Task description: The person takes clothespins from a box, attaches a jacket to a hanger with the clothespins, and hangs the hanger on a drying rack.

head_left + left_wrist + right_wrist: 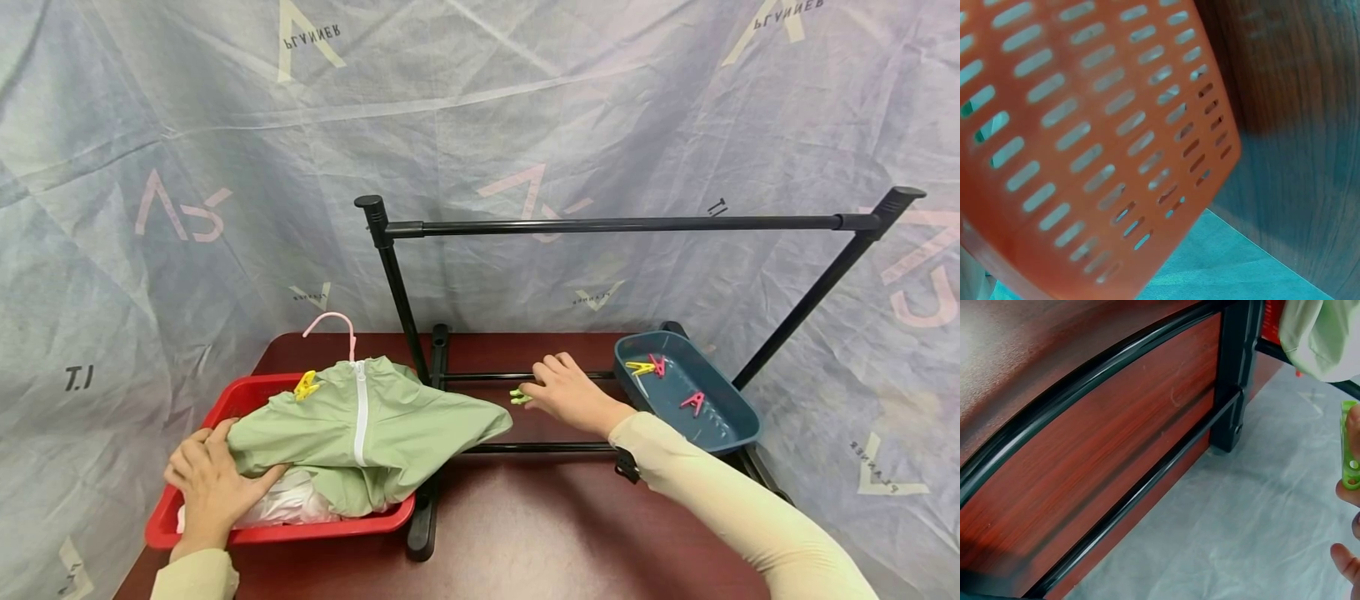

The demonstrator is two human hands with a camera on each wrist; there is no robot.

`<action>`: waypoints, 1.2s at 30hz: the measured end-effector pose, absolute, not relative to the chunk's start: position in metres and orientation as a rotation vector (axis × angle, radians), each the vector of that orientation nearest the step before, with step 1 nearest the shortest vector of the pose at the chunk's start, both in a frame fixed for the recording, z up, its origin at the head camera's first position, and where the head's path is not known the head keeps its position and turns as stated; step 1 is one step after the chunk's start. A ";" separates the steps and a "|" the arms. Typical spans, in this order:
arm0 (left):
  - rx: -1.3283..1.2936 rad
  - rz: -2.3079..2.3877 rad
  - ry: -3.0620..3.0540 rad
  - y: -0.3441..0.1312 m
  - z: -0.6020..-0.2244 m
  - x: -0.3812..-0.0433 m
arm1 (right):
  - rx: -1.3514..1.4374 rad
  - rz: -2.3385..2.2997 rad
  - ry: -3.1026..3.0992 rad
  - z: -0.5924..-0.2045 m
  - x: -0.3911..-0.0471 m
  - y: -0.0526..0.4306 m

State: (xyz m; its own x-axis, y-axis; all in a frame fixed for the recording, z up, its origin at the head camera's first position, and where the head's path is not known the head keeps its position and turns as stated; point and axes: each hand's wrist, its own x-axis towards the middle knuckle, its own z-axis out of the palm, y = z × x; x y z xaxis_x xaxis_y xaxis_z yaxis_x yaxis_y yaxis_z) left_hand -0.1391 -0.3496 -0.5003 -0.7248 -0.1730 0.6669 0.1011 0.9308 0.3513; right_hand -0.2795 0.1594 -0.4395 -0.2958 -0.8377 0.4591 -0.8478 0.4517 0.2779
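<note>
My right hand (573, 396) pinches a light green clothespin (519, 397) above the table, just right of a pale green zip-up jacket (420, 425). In the right wrist view the same clothespin (1349, 447) shows between thumb and finger. The jacket is on a pink hanger (330, 317) and lies over a red plastic basket (322, 530). A yellow clothespin (306, 386) is at the jacket's left shoulder. At the basket's left side, my left hand (213, 479) rests with fingers spread, touching the jacket's edge. The left wrist view shows the slotted basket wall (1097, 125), not the fingers.
A black rack (630, 225) stands on the dark red table (540, 525). Inside its right end sits a blue tray (720, 408) with yellow and pink clothespins (693, 403). White cloth (288, 502) lies under the jacket, and grey sheeting (480, 142) hangs behind.
</note>
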 end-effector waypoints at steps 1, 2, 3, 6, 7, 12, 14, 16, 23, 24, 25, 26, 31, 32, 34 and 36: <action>0.050 -0.475 -2.334 -0.350 -0.500 -0.139 | 1.405 0.019 -2.154 -0.439 -0.279 0.158; 0.050 -0.475 -2.336 -0.350 -0.500 -0.139 | 1.407 0.017 -2.148 -0.439 -0.279 0.157; 0.051 -0.475 -2.339 -0.350 -0.500 -0.139 | 1.408 0.015 -2.141 -0.438 -0.279 0.156; 0.054 -0.470 -2.344 -0.350 -0.500 -0.139 | 1.411 0.014 -2.124 -0.437 -0.279 0.152; 0.055 -0.467 -2.345 -0.350 -0.500 -0.139 | 1.410 0.011 -2.119 -0.437 -0.279 0.151; 0.059 -0.455 -2.345 -0.351 -0.500 -0.139 | 1.412 -0.008 -2.132 -0.437 -0.279 0.146; 0.059 -0.456 -2.342 -0.350 -0.500 -0.139 | 1.414 -0.018 -2.136 -0.437 -0.278 0.144; 0.057 -0.457 -2.337 -0.350 -0.500 -0.139 | 1.416 -0.020 -2.138 -0.438 -0.278 0.142; 0.057 -0.462 -2.333 -0.349 -0.500 -0.138 | 1.415 0.022 -2.122 -0.440 -0.279 0.136; 0.058 -0.462 -2.335 -0.349 -0.500 -0.138 | 1.418 0.028 -2.121 -0.440 -0.279 0.135; 0.059 -0.463 -2.337 -0.349 -0.500 -0.138 | 1.421 0.032 -2.123 -0.441 -0.279 0.135; 0.059 -0.463 -2.338 -0.349 -0.500 -0.138 | 1.427 0.036 -2.124 -0.441 -0.279 0.134; 0.060 -0.464 -2.339 -0.349 -0.501 -0.138 | 1.441 0.046 -2.137 -0.439 -0.277 0.130; 0.059 -0.464 -2.336 -0.349 -0.501 -0.139 | 1.442 0.043 -2.140 -0.439 -0.277 0.129; 0.057 -0.465 -2.331 -0.349 -0.501 -0.139 | 1.440 0.031 -2.146 -0.440 -0.278 0.128; 0.054 -0.466 -2.327 -0.349 -0.501 -0.139 | 1.438 0.020 -2.146 -0.441 -0.278 0.126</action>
State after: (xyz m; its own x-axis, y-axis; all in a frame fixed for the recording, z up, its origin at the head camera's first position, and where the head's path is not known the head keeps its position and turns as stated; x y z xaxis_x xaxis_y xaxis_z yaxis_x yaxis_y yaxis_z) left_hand -0.1390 -0.3494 -0.5014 -0.7188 -0.1750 0.6728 0.0977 0.9328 0.3470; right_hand -0.2778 0.1263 -0.4406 -0.2753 -0.8507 0.4479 -0.8587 0.4271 0.2834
